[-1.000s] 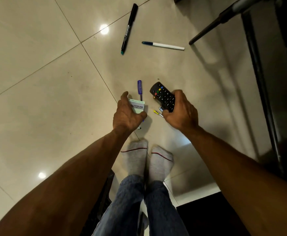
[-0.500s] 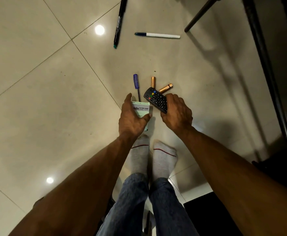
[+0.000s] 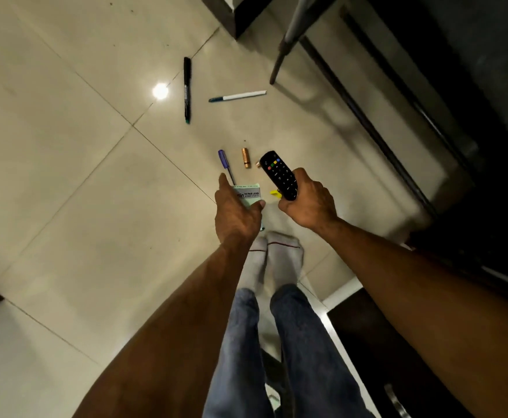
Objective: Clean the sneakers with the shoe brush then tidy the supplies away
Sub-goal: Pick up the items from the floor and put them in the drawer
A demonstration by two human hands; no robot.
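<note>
No sneakers and no shoe brush show here, so I cannot tell if the cleaning is done. It looks like the tidy-up part. The left hand (image 3: 237,211) grips a small green box (image 3: 248,196) between thumb and fingers. The right hand (image 3: 308,200) is curled round a remote (image 3: 278,173). Things lie on the floor (image 3: 65,176): a black marker (image 3: 187,89), a white pen (image 3: 237,96), a purple pen (image 3: 225,162), a battery (image 3: 245,157) and something small and yellow (image 3: 274,193). I think lots is left to pick up.
</note>
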